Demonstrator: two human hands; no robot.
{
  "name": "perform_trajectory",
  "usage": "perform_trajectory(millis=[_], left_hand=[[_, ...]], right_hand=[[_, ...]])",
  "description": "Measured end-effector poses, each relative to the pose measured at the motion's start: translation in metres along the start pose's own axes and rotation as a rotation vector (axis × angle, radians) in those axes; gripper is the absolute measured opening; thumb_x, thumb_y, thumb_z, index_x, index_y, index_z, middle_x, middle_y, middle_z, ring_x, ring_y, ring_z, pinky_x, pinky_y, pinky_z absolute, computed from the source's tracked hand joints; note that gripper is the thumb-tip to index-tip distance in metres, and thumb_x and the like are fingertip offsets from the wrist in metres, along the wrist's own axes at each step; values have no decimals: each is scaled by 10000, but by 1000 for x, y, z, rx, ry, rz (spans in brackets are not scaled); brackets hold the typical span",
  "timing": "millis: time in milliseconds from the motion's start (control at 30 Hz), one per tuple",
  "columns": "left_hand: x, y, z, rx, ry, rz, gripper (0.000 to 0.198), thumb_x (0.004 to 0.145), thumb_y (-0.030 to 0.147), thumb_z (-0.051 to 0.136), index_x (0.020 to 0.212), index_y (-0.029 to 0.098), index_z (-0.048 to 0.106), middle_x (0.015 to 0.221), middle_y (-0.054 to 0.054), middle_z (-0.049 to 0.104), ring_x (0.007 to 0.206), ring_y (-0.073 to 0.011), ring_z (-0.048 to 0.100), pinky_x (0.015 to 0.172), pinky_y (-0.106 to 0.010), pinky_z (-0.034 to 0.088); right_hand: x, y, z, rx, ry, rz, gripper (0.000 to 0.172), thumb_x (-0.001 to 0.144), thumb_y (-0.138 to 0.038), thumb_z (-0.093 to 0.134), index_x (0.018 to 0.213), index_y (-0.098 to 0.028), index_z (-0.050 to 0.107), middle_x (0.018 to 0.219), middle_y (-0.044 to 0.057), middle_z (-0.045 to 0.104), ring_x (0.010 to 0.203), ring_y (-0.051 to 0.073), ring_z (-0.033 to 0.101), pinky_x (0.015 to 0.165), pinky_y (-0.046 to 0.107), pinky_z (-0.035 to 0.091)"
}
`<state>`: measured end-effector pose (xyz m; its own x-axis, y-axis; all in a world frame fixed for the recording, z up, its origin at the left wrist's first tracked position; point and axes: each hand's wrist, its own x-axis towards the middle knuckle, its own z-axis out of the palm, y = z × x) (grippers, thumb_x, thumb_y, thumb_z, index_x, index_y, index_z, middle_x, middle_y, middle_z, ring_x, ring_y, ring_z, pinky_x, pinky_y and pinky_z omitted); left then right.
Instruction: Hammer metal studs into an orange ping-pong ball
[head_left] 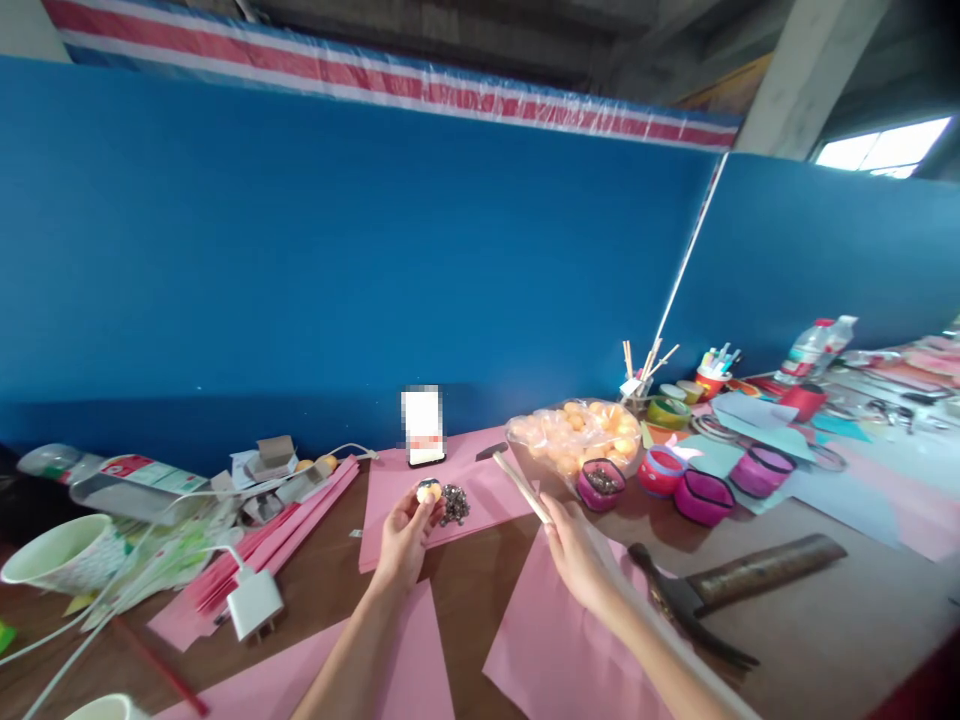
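My left hand [405, 530] pinches a small orange-yellow ball [429, 491] with a dark patch on its top, which I cannot make out. Just right of those fingers, a heap of small shiny metal pieces [454, 505] lies on pink paper [480, 525]. My right hand [574, 550] is closed around the pale wooden handle of a small hammer [521, 485]. Its dark head points away from me, over the far part of the pink paper. A clear plastic bag [574, 435] of similar orange balls sits beyond the right hand.
A large claw hammer [765, 575] lies to the right, near my forearm. Purple cups [703, 497] stand behind it, one holding metal pieces. A lit phone [424, 425] leans against the blue partition [360, 250]. Left are a white charger [253, 602], cables and a green-white cup [71, 550].
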<state>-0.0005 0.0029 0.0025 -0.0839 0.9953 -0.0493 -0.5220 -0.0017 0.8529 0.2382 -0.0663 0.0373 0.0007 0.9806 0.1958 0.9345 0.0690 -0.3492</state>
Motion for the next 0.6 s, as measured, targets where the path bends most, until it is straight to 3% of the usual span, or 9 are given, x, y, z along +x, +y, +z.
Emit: perform_trajectory(millis=[267, 467, 600], left_hand=[[2, 0, -2, -12, -16, -12, 345, 651, 299, 709, 947, 144, 622, 875, -35, 644, 778, -119, 622, 750, -224, 499], [2, 1, -1, -7, -32, -19, 363, 632, 309, 721, 941, 142, 629, 874, -38, 644, 774, -119, 618, 756, -227, 498], [0, 1, 0, -1, 5, -9, 391, 620, 307, 730, 952, 128, 627, 886, -56, 637, 787, -133, 618, 752, -243, 503]], right_hand=[[11, 11, 7, -209, -62, 124, 381, 881, -172, 358, 1251, -177, 448, 1064, 135, 553, 981, 248, 534, 812, 320, 388], [11, 6, -4, -311, -140, 196, 425, 859, -115, 370, 1275, -182, 425, 1189, 164, 512, 1040, 270, 502, 789, 349, 404], [16, -2, -21, -209, -80, 67, 426, 851, -161, 418, 1276, -175, 420, 1250, 177, 480, 1085, 285, 490, 818, 379, 407]])
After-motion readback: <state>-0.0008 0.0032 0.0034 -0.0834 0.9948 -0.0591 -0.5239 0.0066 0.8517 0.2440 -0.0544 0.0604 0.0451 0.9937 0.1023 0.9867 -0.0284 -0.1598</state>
